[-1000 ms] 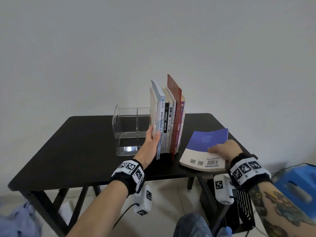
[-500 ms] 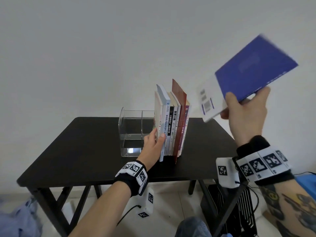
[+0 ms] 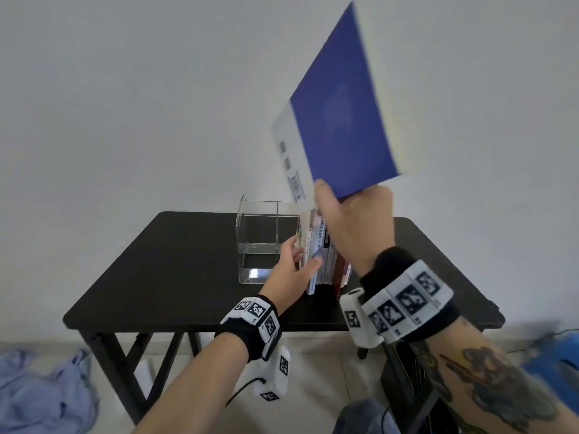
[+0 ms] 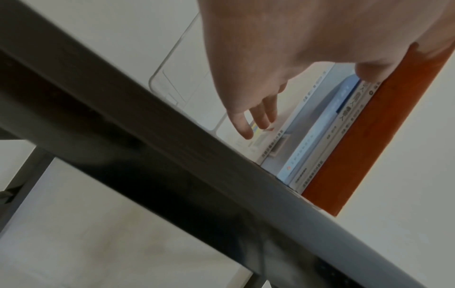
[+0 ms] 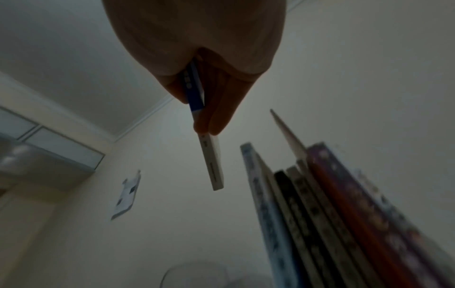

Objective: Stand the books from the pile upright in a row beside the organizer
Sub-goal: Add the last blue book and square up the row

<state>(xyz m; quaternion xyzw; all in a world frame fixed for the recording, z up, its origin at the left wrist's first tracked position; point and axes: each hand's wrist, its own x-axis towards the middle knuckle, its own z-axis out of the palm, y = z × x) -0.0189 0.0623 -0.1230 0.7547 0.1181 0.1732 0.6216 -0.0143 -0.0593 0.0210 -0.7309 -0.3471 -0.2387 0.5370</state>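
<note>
Right now the right hand [image 3: 354, 220] holds a blue book [image 3: 341, 111] high above the table [image 3: 156, 270], thumb on the near cover and fingers curled behind its lower edge — the right wrist view shows the book pinched edge-on between them. It is tilted, well clear of everything, and blurred. That grip near one corner looks chosen so the book can swing down spine-out onto the table.

Meanwhile the left hand [image 3: 291, 267] rests against the row of standing books [image 3: 326, 261], its fingers nearly straight along the leftmost cover and the thumb lying across the spines. Holding nothing, it seems to brace the row so the books do not topple while the next one arrives. The row stands just beside the clear organizer [image 3: 260, 239], on that organizer's right, with the hand's fingers reaching in between the two.

Counting: one book is in the air; the standing ones number about six or seven in the right wrist view, though blur and the raised arm make an exact count unsafe. One organizer with two open compartments, both bare of books. No pile remains visible on the table, so this book is likely the last.
</note>
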